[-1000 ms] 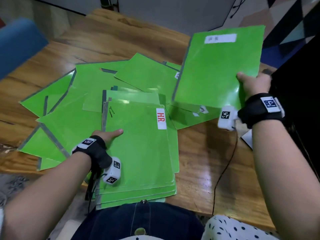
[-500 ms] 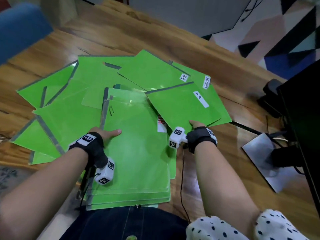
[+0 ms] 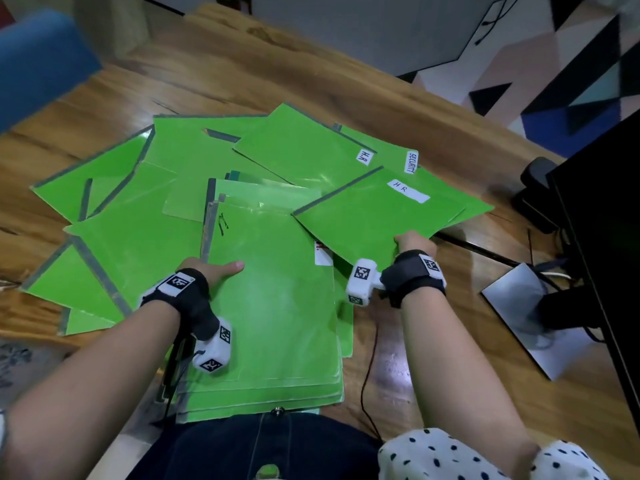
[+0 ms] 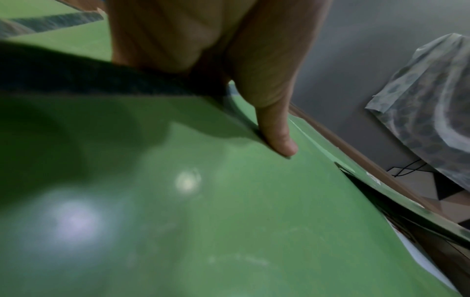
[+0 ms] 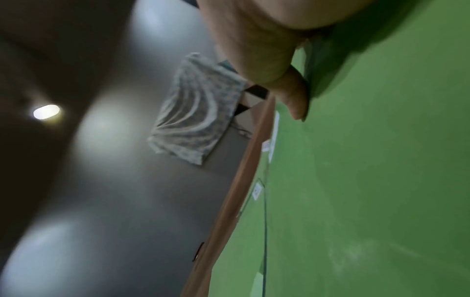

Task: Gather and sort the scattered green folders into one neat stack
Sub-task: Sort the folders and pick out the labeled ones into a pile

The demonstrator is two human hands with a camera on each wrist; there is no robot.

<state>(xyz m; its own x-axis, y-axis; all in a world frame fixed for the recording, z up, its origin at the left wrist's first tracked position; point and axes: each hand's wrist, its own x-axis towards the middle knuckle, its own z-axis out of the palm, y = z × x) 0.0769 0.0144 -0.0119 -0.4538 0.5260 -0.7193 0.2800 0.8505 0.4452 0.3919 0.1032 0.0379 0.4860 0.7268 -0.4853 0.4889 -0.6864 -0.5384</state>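
Observation:
A neat stack of green folders lies at the table's near edge. My left hand grips its left edge, the thumb pressed on the top folder; the other fingers are hidden. My right hand pinches the near corner of a green folder labelled "H R", held low over the stack's far right corner. In the right wrist view the thumb lies on that folder. Several more folders are fanned out behind and to the left, one labelled "SECURITY".
The wooden table runs back to a wall. At the right stand a black monitor and its grey base plate with cables. A thin black cable trails off the near edge. A blue chair is at the far left.
My right hand has brought the "H R" folder down from raised at the far right to low over the pile beside the stack. The left hand has stayed on the stack.

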